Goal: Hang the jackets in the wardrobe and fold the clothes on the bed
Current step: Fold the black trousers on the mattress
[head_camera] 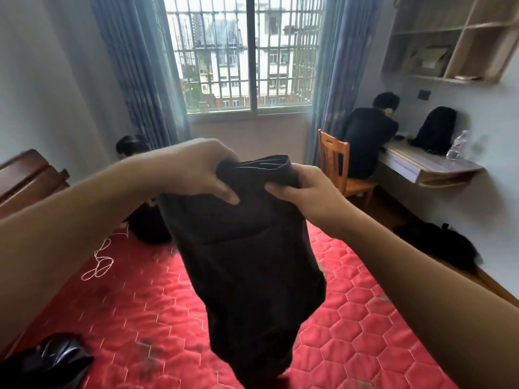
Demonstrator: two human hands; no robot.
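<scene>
Black garment (247, 262) hangs lengthwise above the bed (365, 318), its top edge pinched between left hand (202, 169) and right hand (306, 189).

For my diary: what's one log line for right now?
left hand: grips garment top | right hand: grips garment top | garment: dark, hangs over bed
</scene>
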